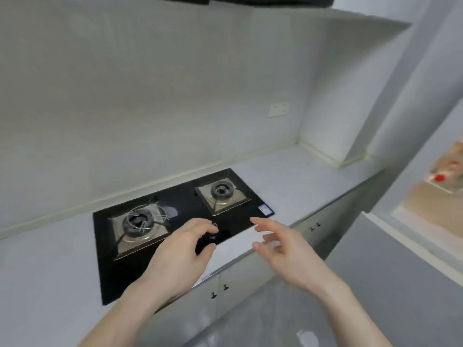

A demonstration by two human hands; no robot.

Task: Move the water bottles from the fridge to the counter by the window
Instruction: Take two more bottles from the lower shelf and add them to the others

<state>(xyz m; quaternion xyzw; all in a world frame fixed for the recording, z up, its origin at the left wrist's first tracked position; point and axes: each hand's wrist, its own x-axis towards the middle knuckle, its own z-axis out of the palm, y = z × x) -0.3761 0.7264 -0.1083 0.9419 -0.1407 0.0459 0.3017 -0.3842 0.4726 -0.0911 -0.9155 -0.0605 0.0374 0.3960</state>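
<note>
Above the black hob [175, 221] set in a pale counter [300, 181], the left hand [180, 256] and right hand [283, 249] hang empty, fingers loosely spread and slightly curled. No water bottle or fridge shows anywhere.

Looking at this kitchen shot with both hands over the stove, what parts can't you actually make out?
- Head view: no water bottles, fridge or window in frame.
- Stove knobs: partly hidden behind the left hand.
- Blue sticker on the hob: too small to read.
- Red-marked items: blurred, cut by the right edge.
- Right hand: empty, motion-blurred.
</note>
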